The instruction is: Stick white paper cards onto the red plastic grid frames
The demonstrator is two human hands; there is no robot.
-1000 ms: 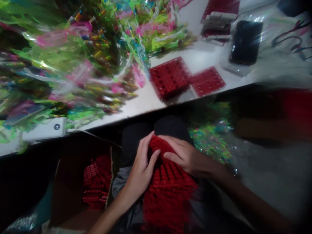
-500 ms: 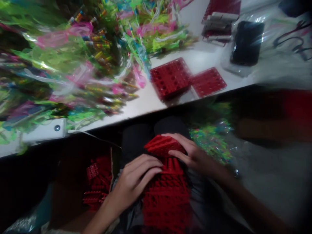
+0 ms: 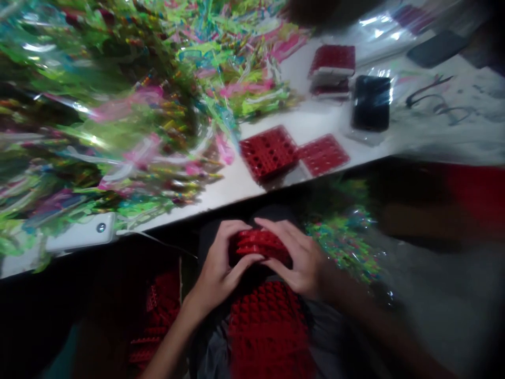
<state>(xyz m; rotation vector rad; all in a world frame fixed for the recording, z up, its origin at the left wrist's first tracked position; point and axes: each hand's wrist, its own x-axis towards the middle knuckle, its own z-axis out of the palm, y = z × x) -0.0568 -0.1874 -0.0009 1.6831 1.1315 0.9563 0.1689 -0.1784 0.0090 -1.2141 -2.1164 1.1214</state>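
Observation:
Between my left hand (image 3: 223, 268) and my right hand (image 3: 294, 258) I grip a small red studded plastic block (image 3: 258, 246), its near side covered by my fingers. Just below them, a larger stack of red studded plastic plates (image 3: 268, 326) rests on my lap and does not touch the block. To the left of my left wrist, a cardboard box (image 3: 175, 295) holds loose red studded pieces (image 3: 153, 316).
A white table (image 3: 284, 181) runs across the view, its edge beyond my hands. It bears a heap of shiny green and pink plastic items (image 3: 118, 126), red plates (image 3: 268, 152), a white power bank (image 3: 81, 234) and a dark phone-like object (image 3: 371, 102) in plastic.
My hands have closed around the red block and lifted it clear of the stack. My left hand has moved up beside it, and the whole view has shifted as my head moved.

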